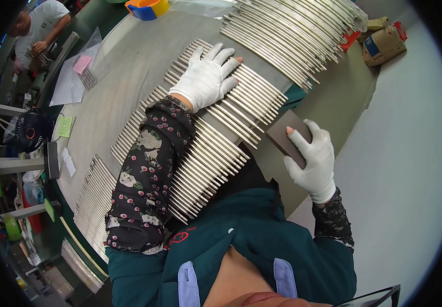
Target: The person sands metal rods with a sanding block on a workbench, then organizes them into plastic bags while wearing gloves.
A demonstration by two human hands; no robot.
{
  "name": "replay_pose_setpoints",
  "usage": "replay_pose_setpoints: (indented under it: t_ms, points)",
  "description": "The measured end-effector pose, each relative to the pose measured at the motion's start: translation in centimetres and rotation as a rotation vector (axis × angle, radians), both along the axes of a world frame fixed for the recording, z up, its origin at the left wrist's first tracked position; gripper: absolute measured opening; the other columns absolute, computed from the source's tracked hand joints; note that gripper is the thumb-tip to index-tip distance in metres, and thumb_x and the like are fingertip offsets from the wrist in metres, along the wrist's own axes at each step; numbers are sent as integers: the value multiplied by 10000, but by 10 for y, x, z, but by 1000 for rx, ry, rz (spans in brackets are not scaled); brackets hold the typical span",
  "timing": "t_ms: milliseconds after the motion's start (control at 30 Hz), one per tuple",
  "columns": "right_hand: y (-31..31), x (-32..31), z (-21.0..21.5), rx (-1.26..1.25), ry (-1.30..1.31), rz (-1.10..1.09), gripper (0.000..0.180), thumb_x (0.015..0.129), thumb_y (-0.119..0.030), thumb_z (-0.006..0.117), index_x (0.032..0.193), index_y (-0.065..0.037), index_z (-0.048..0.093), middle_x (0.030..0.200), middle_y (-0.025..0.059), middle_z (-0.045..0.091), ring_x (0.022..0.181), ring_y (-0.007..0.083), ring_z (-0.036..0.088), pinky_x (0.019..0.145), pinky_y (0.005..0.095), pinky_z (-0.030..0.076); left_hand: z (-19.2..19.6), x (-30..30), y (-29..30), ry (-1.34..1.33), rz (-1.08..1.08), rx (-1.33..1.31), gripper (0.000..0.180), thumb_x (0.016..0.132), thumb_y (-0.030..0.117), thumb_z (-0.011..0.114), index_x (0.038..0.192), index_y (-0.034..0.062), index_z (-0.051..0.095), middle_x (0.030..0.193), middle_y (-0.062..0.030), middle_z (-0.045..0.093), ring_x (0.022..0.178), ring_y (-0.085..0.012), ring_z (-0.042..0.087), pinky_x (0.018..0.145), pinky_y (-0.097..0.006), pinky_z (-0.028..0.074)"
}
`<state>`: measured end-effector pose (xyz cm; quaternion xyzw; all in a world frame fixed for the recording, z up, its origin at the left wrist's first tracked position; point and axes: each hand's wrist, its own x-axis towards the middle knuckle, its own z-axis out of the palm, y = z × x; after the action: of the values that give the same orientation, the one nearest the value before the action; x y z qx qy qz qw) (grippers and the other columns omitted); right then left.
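My left hand point(204, 78), in a white glove with some fingertips bare, lies flat with spread fingers on a row of shiny metal rods point(259, 92). Its palm and fingers touch the rods and hide part of them. Off the right ends of the rods, my right hand point(314, 161), gloved the same way, grips a flat brown-grey block point(288, 134) between thumb and fingers. The block is close to the rod ends; whether it touches any I cannot tell. A second row of rods point(210, 156) lies nearer my body, partly under my left forearm.
A large layer of rods point(282, 38) covers the far right of the grey table point(128, 66). Thinner rods point(95, 197) lie at the left edge. A blue-and-yellow tape dispenser point(148, 7), a dark fan point(29, 130) and a brown sack point(384, 45) stand around. Another person point(41, 25) works far left.
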<state>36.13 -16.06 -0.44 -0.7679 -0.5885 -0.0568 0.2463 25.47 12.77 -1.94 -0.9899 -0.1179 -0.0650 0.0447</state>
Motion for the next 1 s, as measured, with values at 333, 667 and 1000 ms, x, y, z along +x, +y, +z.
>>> replay_pose_setpoints:
  t_ms: [333,667,1000]
  points:
    - [-23,3,2,3,60,-54,563,611,-131,742,1162,-135,624,1241,168,483,996,327,506,870,414,461,27,-52,-4,-195,-168,-150,624,966,456,435,1461,97,312,1517,-206,244,1389,-401,260,1127,-541,209]
    - [-19,6,1,47,43,-20,569,610,-111,731,1168,-125,619,1239,159,490,989,327,506,864,416,462,34,-166,-56,234,-153,-173,695,876,529,444,1437,127,355,1510,-214,277,1378,-412,287,1116,-598,153]
    - [-32,-20,-1,26,78,40,553,613,-132,730,1156,-132,623,1240,166,479,972,326,515,841,412,465,25,-115,-51,70,-170,-99,596,843,421,567,1347,118,472,1480,-179,348,1370,-348,320,1103,-579,214]
